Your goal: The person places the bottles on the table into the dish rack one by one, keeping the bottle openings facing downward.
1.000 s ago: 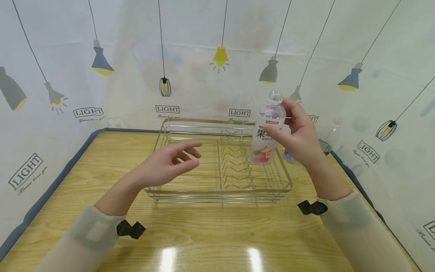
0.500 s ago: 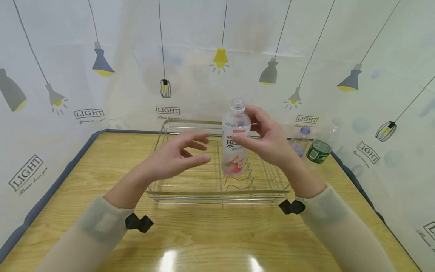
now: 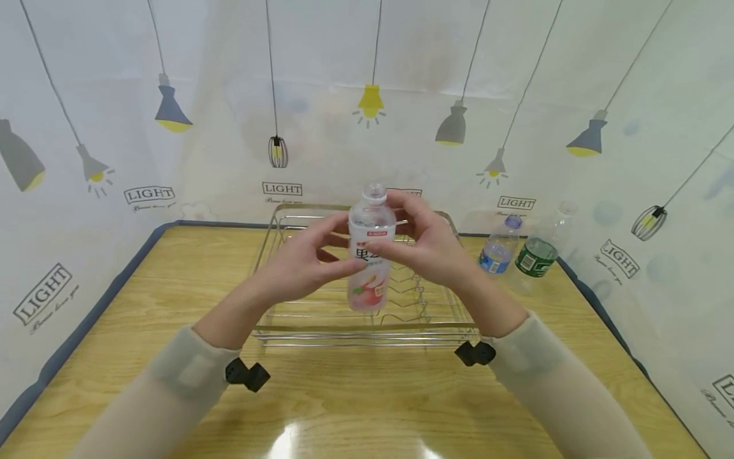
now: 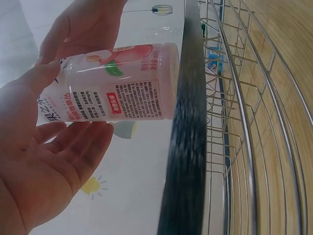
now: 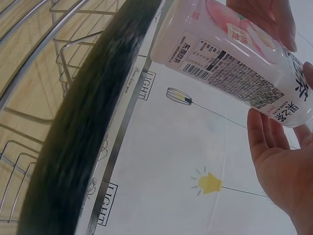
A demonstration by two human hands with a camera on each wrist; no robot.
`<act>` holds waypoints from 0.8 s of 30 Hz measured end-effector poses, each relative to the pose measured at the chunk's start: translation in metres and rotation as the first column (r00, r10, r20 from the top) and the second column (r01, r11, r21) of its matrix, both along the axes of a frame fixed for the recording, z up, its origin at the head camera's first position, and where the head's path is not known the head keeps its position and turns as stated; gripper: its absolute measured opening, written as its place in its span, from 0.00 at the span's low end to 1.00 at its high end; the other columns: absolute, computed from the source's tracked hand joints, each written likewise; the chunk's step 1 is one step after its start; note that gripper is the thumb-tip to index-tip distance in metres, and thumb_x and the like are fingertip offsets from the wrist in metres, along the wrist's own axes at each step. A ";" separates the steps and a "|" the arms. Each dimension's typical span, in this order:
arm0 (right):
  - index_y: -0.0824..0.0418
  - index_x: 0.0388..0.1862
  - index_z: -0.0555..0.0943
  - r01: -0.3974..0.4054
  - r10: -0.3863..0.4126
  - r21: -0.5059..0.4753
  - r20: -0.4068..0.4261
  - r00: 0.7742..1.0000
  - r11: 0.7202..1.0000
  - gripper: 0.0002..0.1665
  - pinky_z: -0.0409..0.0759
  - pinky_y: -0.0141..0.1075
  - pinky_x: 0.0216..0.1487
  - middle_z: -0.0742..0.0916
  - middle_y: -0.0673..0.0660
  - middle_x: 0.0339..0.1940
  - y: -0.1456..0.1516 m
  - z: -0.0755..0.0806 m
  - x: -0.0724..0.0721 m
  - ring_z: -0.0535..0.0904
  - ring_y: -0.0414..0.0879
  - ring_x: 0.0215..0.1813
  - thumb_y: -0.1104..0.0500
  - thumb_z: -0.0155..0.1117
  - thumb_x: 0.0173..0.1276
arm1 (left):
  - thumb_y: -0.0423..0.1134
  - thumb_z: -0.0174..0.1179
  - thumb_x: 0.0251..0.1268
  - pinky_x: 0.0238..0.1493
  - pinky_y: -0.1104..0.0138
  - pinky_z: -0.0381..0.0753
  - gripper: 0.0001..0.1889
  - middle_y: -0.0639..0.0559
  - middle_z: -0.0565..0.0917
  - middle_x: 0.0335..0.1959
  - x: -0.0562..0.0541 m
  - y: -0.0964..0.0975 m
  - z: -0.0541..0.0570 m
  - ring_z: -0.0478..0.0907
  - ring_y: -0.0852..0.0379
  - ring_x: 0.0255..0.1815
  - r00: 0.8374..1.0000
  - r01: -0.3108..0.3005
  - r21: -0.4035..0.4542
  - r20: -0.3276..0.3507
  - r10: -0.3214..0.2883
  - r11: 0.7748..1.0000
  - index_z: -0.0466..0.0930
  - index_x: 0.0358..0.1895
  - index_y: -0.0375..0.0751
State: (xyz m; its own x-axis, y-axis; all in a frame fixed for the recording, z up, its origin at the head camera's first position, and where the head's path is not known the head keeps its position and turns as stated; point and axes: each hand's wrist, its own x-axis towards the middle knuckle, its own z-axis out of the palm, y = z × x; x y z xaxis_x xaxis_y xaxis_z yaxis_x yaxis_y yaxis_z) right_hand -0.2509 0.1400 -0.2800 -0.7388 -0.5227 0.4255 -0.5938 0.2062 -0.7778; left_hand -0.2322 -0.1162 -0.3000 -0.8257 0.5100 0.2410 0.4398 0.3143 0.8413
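A clear plastic bottle [image 3: 368, 290] with a pink peach label and no cap is held upright above the wire dish rack [image 3: 321, 328]. My right hand [image 3: 432, 248] grips its upper part from the right, thumb across the label. From the left, my left hand [image 3: 301, 261] is around the bottle too, thumb at the front edge and fingers behind. The left wrist view shows the left hand's fingers [image 4: 93, 142] against the bottle's side. In the right wrist view the bottle [image 5: 234, 63] lies between both hands, its neck out of frame.
Two more bottles stand on the wooden table [image 3: 367, 395] right of the rack: a small one with a purple cap [image 3: 500, 248] and a larger clear one with a green label [image 3: 536, 256]. A lamp-patterned cloth [image 3: 321, 76] surrounds the table's back and sides.
My right hand has carried the bottle left and lower, from the rack's right side to its middle. The left hand has moved right and come around the bottle.
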 end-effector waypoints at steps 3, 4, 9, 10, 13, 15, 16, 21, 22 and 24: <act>0.55 0.81 0.72 -0.005 0.005 0.008 -0.003 1.000 1.000 0.41 0.87 0.41 0.60 0.83 0.57 0.68 -0.002 -0.001 0.000 0.84 0.53 0.60 0.66 0.78 0.73 | 0.46 0.72 0.77 0.66 0.48 0.86 0.36 0.55 0.79 0.73 -0.001 0.000 -0.001 0.80 0.46 0.72 1.000 -0.005 0.011 0.003 0.005 1.000 0.67 0.83 0.57; 0.55 0.81 0.72 -0.008 0.008 0.011 -0.004 1.000 1.000 0.41 0.87 0.43 0.61 0.82 0.57 0.68 -0.002 -0.001 0.000 0.84 0.53 0.60 0.66 0.78 0.73 | 0.46 0.72 0.77 0.66 0.48 0.86 0.36 0.55 0.79 0.73 -0.001 0.000 -0.002 0.81 0.46 0.71 1.000 -0.007 0.013 0.005 0.007 1.000 0.68 0.83 0.57; 0.55 0.83 0.70 -0.009 0.009 0.039 0.012 1.000 0.999 0.43 0.84 0.53 0.67 0.80 0.56 0.71 -0.003 -0.002 0.000 0.83 0.52 0.63 0.64 0.78 0.73 | 0.44 0.72 0.77 0.64 0.49 0.87 0.33 0.53 0.80 0.70 0.000 -0.003 -0.003 0.81 0.46 0.70 1.000 -0.018 0.020 0.022 0.018 1.000 0.70 0.80 0.55; 0.55 0.83 0.70 -0.008 0.008 0.044 0.014 1.000 0.999 0.44 0.83 0.53 0.68 0.80 0.56 0.72 -0.002 -0.002 0.000 0.82 0.52 0.64 0.64 0.78 0.73 | 0.43 0.72 0.77 0.64 0.48 0.87 0.33 0.52 0.79 0.69 0.000 -0.004 -0.003 0.81 0.45 0.69 0.999 -0.021 0.029 0.028 0.021 0.999 0.70 0.80 0.54; 0.54 0.85 0.68 -0.006 0.005 0.044 0.022 1.000 0.999 0.45 0.82 0.53 0.72 0.79 0.56 0.75 0.000 -0.003 0.000 0.82 0.53 0.67 0.64 0.77 0.73 | 0.40 0.73 0.76 0.65 0.48 0.87 0.34 0.49 0.79 0.68 0.001 -0.008 -0.004 0.81 0.44 0.69 0.998 -0.039 0.067 0.048 0.035 0.997 0.69 0.79 0.50; 0.53 0.85 0.68 -0.003 0.002 0.043 0.026 1.000 0.999 0.45 0.81 0.53 0.73 0.79 0.56 0.77 0.003 -0.004 0.000 0.81 0.53 0.69 0.64 0.77 0.74 | 0.39 0.73 0.75 0.65 0.48 0.87 0.34 0.46 0.79 0.68 0.002 -0.011 -0.004 0.82 0.43 0.68 0.997 -0.051 0.100 0.058 0.045 0.994 0.68 0.79 0.48; 0.54 0.85 0.68 -0.003 0.002 0.040 0.025 1.000 0.999 0.45 0.80 0.54 0.74 0.78 0.58 0.77 0.004 -0.005 0.000 0.81 0.54 0.69 0.65 0.77 0.74 | 0.38 0.72 0.75 0.65 0.48 0.87 0.34 0.45 0.79 0.68 0.002 -0.013 -0.005 0.82 0.42 0.68 0.997 -0.058 0.116 0.062 0.051 0.992 0.68 0.79 0.47; 0.54 0.85 0.69 0.010 -0.012 0.067 0.030 0.999 0.998 0.43 0.79 0.57 0.75 0.79 0.59 0.77 0.012 -0.011 -0.001 0.81 0.56 0.71 0.63 0.76 0.75 | 0.34 0.71 0.75 0.63 0.52 0.88 0.34 0.43 0.80 0.69 -0.001 -0.022 -0.010 0.84 0.42 0.67 0.993 -0.088 0.168 0.098 0.072 0.982 0.66 0.79 0.43; 0.55 0.85 0.69 0.014 -0.017 0.077 0.032 0.999 0.997 0.43 0.79 0.56 0.75 0.80 0.59 0.77 0.014 -0.012 -0.001 0.82 0.56 0.71 0.62 0.76 0.75 | 0.33 0.71 0.75 0.63 0.53 0.88 0.34 0.42 0.80 0.69 -0.001 -0.024 -0.011 0.84 0.41 0.67 0.991 -0.093 0.179 0.113 0.074 0.979 0.65 0.79 0.42; 0.55 0.84 0.70 0.027 -0.031 0.104 0.040 0.999 0.994 0.43 0.79 0.55 0.75 0.80 0.57 0.77 0.016 -0.015 -0.001 0.82 0.55 0.71 0.60 0.77 0.75 | 0.32 0.70 0.75 0.62 0.56 0.89 0.35 0.41 0.79 0.70 -0.002 -0.027 -0.013 0.83 0.41 0.69 0.987 -0.096 0.206 0.145 0.067 0.974 0.63 0.79 0.42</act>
